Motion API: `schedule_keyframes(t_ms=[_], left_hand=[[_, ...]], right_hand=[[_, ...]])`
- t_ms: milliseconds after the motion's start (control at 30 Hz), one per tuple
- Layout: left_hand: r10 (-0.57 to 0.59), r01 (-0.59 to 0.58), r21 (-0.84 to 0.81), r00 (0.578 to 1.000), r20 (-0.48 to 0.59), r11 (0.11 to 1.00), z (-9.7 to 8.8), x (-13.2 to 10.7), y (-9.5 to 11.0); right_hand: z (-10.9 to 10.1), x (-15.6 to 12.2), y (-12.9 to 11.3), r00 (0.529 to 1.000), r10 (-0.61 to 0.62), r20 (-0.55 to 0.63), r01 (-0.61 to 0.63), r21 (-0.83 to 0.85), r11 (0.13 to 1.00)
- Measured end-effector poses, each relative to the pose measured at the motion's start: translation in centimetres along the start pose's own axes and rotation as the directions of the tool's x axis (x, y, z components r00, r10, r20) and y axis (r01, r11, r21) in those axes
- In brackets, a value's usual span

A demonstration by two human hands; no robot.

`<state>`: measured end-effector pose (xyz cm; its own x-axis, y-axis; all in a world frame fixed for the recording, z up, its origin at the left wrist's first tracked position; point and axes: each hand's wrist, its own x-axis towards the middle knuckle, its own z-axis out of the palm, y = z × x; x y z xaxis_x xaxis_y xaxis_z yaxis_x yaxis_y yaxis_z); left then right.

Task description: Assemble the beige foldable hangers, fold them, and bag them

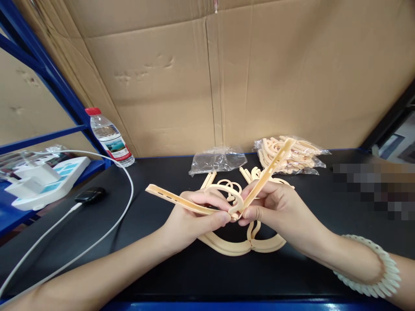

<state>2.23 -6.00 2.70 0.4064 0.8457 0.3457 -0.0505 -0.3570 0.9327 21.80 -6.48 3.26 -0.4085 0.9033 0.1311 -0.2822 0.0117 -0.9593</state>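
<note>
My left hand (pixel 191 222) is closed on a beige slotted plastic strip (pixel 167 196) that points out to the left. Pinched in my right hand (pixel 282 207) is a second beige slotted strip (pixel 278 160), tilted up to the right. The inner ends of both strips meet between my fingertips, beside a curved beige hook (pixel 240 199); whether they are joined is hidden by the fingers. Beneath my hands, similar curved beige pieces (pixel 230 247) lie on the black table (pixel 181 276), with two ends touching near the middle.
Behind my hands are loose beige parts (pixel 209 179), a clear plastic bag (pixel 218 160) and bagged beige pieces (pixel 301 153). At left stand a water bottle (pixel 112 140) and a white power strip (pixel 58 183), near a black device (pixel 90 195) with a looping white cable (pixel 132 185). Cardboard (pixel 162 86) walls the back.
</note>
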Motion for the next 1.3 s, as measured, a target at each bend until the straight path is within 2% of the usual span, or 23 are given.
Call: schedule_keyframes(t_ms=[200,333,567,700,1067,1300], left_hand=[[0.052,-0.047,0.137,0.998,-0.037,0.989,0.2,-0.2,0.2],[0.086,-0.071,0.159,0.992,-0.089,0.985,0.4,-0.3,-0.1],[0.009,0.001,0.07,0.99,-0.141,0.998,0.7,-0.7,-0.4],[0.016,-0.008,0.053,0.988,-0.155,0.999,0.8,-0.8,-0.4],[0.023,-0.018,0.041,0.993,-0.117,0.999,1.0,-0.8,-0.6],[-0.044,0.043,-0.015,0.992,-0.119,0.999,1.3,-0.8,-0.2]], right_hand=[[0.1,-0.2,0.4,0.995,-0.084,-0.059,0.08,-0.067,0.995],[0.2,-0.2,0.6,0.987,-0.14,-0.085,0.133,-0.081,0.988],[0.4,-0.5,0.8,0.978,-0.163,-0.127,0.154,-0.077,0.985],[0.5,-0.7,1.1,0.971,-0.194,-0.142,0.177,-0.128,0.976],[1.0,-0.7,1.1,0.964,-0.196,-0.182,0.172,-0.141,0.975],[0.8,-0.7,1.5,0.974,-0.159,-0.164,0.141,-0.115,0.983]])
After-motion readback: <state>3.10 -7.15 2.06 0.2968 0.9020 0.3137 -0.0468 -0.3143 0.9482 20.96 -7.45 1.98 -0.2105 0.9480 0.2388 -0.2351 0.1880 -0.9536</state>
